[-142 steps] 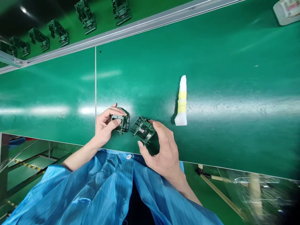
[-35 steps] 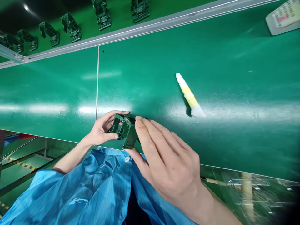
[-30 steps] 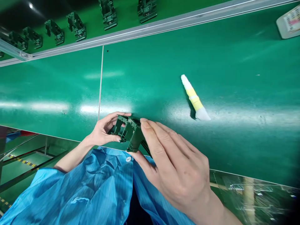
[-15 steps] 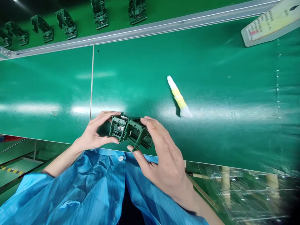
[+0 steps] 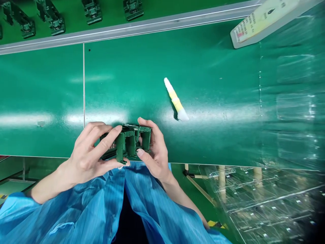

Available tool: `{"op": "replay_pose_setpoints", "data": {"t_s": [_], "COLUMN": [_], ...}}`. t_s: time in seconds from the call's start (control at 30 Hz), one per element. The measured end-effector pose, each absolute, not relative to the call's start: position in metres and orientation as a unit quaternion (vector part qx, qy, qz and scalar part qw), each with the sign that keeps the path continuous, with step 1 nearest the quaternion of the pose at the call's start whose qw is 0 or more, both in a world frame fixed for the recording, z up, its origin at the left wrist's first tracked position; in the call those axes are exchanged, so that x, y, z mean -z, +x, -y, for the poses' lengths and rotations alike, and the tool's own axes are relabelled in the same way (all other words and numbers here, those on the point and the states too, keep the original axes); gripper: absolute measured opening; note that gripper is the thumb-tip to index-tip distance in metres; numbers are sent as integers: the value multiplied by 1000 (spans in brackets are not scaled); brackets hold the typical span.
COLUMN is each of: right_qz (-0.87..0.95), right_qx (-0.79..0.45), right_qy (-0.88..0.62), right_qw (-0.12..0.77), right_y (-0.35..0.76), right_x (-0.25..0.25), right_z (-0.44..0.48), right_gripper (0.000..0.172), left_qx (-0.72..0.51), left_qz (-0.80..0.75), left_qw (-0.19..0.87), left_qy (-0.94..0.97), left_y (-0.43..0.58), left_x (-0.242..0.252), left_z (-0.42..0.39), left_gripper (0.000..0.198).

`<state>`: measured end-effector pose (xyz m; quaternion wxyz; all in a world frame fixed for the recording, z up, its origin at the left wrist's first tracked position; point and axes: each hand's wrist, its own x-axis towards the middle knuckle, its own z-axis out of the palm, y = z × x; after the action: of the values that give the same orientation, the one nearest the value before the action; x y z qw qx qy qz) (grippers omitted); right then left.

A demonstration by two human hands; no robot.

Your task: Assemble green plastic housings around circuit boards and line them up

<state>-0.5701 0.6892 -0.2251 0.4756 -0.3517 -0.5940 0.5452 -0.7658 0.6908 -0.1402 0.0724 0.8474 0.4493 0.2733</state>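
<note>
Between my two hands is a dark green plastic frame [image 5: 130, 142] with upright walls and open bays, held just above the near edge of the green worktop [image 5: 215, 81]. My left hand [image 5: 88, 152] grips its left end, fingers over the top and thumb below. On the right end, my right hand [image 5: 156, 152] is closed, with a finger behind and the thumb at the front. My fingers hide parts of both ends. Beyond the frame, to the right, lies a white tube with a yellow band [image 5: 175, 100].
A white container with a printed yellow label [image 5: 259, 25] stands at the far right. Several similar dark green frames [image 5: 92, 12] line the strip behind the metal rail [image 5: 162, 25]. Clear plastic trays [image 5: 266, 203] sit below the worktop's right edge.
The frame has been turned between my hands, so its walls now face differently. My left hand has come further over it, and my right hand has shifted to its end. The view has swung right.
</note>
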Motion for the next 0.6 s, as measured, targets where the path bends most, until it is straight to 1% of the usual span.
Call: {"op": "replay_pose_setpoints", "data": {"t_s": [0.17, 0.23, 0.33, 0.6], "right_qz": [571, 574, 598, 655], "right_qx": [-562, -550, -513, -445], "right_qy": [-341, -341, -336, -361], "right_qw": [491, 503, 515, 492], "right_y": [-570, -571, -571, -568], "right_x": [224, 224, 225, 217], "right_z": [-689, -688, -687, -685], "right_gripper": [62, 67, 73, 82], "left_qx": [-253, -245, -269, -335], "left_qz": [-469, -477, -467, -445], "left_qw": [91, 100, 103, 111], "left_qy": [841, 838, 836, 823], "left_y": [-772, -774, -777, -782], "left_x": [143, 145, 147, 157], "left_z": [-691, -691, -691, -691], "left_gripper": [75, 70, 66, 74]}}
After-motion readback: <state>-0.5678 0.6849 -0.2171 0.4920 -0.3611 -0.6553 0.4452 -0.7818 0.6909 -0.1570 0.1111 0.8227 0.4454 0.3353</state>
